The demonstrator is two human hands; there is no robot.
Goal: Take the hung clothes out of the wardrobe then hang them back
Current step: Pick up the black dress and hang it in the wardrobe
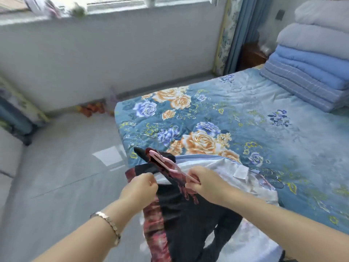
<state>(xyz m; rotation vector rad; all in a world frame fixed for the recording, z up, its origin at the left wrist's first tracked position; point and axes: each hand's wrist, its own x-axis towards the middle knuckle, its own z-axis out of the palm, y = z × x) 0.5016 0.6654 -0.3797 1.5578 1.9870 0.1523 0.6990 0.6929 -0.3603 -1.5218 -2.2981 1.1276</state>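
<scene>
Bedroom with a grey floor (66, 167), a window along the far wall and a blue curtain (234, 35) in the corner. A bed (245, 120) with a blue floral quilt fills the right side. Folded blankets (311, 63) are stacked at its far end, white and grey ones on top of the blue ones.

All the action is at the near corner of the bed. A black-and-red garment (181, 214) is draped over that corner and hangs down toward the floor. It sits partly on top of some pale clothes (236, 173) that are spread out on the quilt.

A pink hanger (166, 163) lies against the top of the garment. Its long axis runs diagonally, with the far end pointing up-left toward the floor side and the near end coming down-right. It's tilted rather than level, and the hook is too blurry to pick out.

The right hand (200, 181) has its fingers clenched around the near end of the hanger. The left hand (139, 188), which has a bracelet (107, 222) on the wrist, is just to the left with its fingers curled, pinching the black fabric at the top edge. There are some orange bits on the floor by the wall, but they're too blurred to make out.
</scene>
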